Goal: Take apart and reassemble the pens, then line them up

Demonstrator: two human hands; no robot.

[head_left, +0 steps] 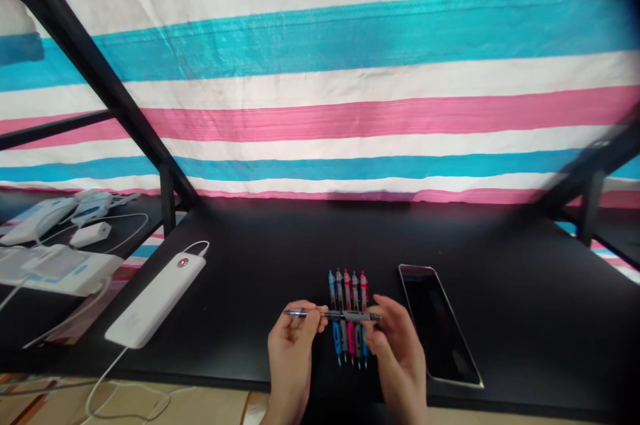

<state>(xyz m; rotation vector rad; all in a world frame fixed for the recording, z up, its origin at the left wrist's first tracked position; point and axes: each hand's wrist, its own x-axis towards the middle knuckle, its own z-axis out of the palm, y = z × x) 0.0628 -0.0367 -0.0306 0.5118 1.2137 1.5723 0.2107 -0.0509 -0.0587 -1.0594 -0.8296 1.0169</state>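
Observation:
A dark, clear-barrelled pen (pixel 350 315) with a grey grip lies level between my hands, above a row of pens. My left hand (pixel 295 338) is closed, pinching the pen near its left end between thumb and fingers. At the grey-grip end, my right hand (pixel 397 345) is closed around the tip with thumb and fingers. Beneath the held pen, several click pens (pixel 347 286) lie side by side on the black table (pixel 250 245), with blue, grey and pink grips. The held pen hides their middles, and my right fingers cover part of the rightmost one.
Right of my right hand lies a smartphone (pixel 440 325) with a dark screen. A white power bank (pixel 156 299) with a cable rests at the left. Further left are a white power strip (pixel 70 271) and chargers. Black frame bars (pixel 113 91) and a striped sheet (pixel 350 118) stand behind.

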